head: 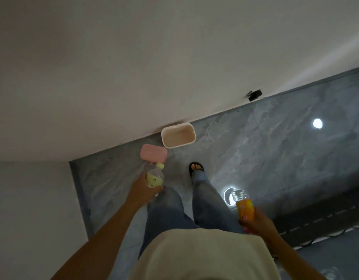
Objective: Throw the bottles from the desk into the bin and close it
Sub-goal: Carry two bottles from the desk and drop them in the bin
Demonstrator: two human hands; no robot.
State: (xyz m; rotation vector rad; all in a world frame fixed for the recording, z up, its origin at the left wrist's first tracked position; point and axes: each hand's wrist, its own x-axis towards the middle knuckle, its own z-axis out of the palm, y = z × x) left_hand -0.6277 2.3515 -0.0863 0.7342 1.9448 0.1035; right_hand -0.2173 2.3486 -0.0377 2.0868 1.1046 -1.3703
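Observation:
A small white bin (pixel 178 135) stands uncovered on the floor against the wall, its inside looking bare. Its pink lid (pixel 153 154) lies flat on the floor just left of it. My left hand (pixel 143 191) grips a clear bottle with a yellow label and yellow cap (pixel 155 175), held out low, close to the lid. My right hand (pixel 255 223) holds a clear bottle with an orange label (pixel 243 206) by its lower part, off to the right and nearer my body.
I stand on a grey marble floor (pixel 275 138) with one sandalled foot (pixel 196 168) stepped toward the bin. A white wall (pixel 134 67) runs behind the bin. A small black object (pixel 255 95) sits at the wall's base. A dark rug (pixel 326 215) lies at right.

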